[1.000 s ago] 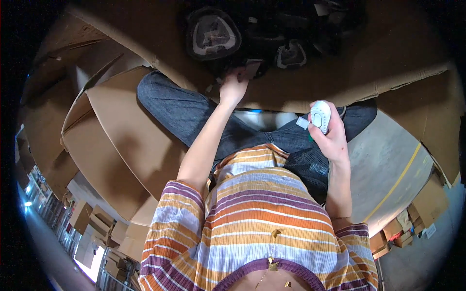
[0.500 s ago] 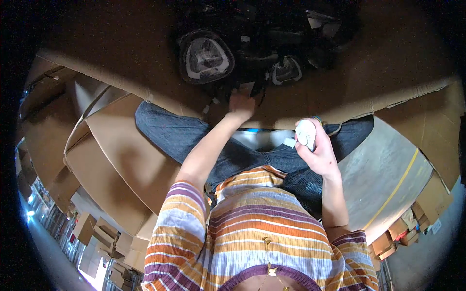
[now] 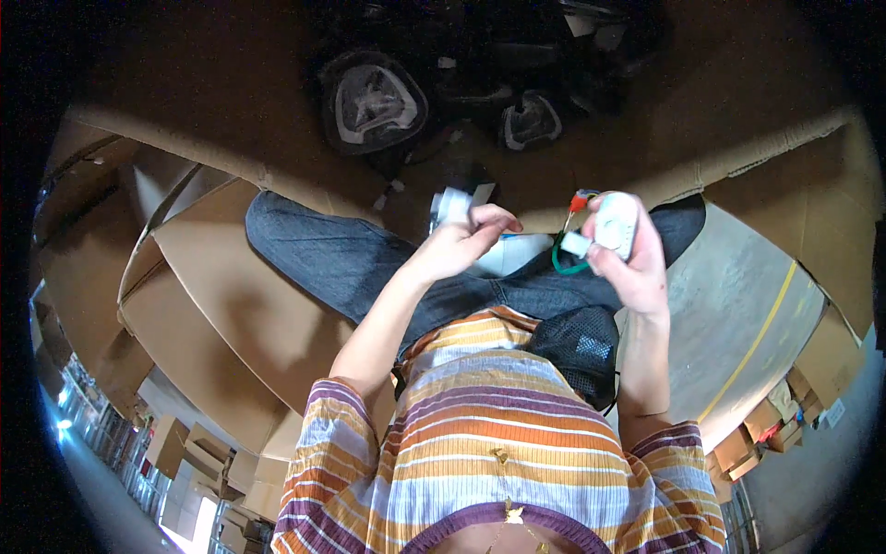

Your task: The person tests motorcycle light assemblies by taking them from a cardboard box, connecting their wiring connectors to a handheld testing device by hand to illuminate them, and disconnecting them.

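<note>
In front of my lap, my right hand (image 3: pixel 637 268) is closed around a white rounded device (image 3: pixel 616 226). Beside its thumb hangs a small white tag (image 3: pixel 577 244), next to a green looped cable (image 3: pixel 561 261) and an orange connector (image 3: pixel 579 200). My left hand (image 3: pixel 469 247) is closed on a small white-and-dark item (image 3: pixel 452 207), smeared by motion, so its kind does not show. It is held near the cardboard edge, apart from the right hand's device.
A large cardboard box (image 3: pixel 240 120) opens ahead, with several dark items in its shadow, among them a plastic-wrapped one (image 3: pixel 374 103) with a pale rounded-triangle outline. A black mesh bag (image 3: pixel 580 346) rests on my lap. Cardboard panels (image 3: pixel 217 305) stand at the left.
My left hand has come back from the dark box toward my lap, now with a white-and-dark item. My right hand has risen slightly and turned, showing the green cable and orange connector.
</note>
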Tool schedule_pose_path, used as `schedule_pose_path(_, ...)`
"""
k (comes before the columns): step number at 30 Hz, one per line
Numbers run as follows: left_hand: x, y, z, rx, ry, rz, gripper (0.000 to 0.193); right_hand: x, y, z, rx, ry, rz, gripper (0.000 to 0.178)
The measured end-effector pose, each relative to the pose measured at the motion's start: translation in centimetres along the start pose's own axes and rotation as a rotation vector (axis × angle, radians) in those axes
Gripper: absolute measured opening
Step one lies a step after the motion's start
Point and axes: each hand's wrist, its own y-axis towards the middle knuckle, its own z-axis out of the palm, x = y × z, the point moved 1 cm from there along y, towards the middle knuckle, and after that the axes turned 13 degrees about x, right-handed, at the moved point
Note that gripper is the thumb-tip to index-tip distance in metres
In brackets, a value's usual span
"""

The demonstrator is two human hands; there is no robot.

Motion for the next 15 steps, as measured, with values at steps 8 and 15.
schedule_pose_path(8,-2.4,-1.2,2.5,0.032,0.087,0.233,0.047,1.2,-1.0,0.3,0.01,0.007,0.013,0.037)
schedule_pose_path(15,-4.3,-1.0,4.2,-0.043,0.458,0.371,0.025,1.0,-1.1,0.4,0.065,0.008,-0.011,0.036)
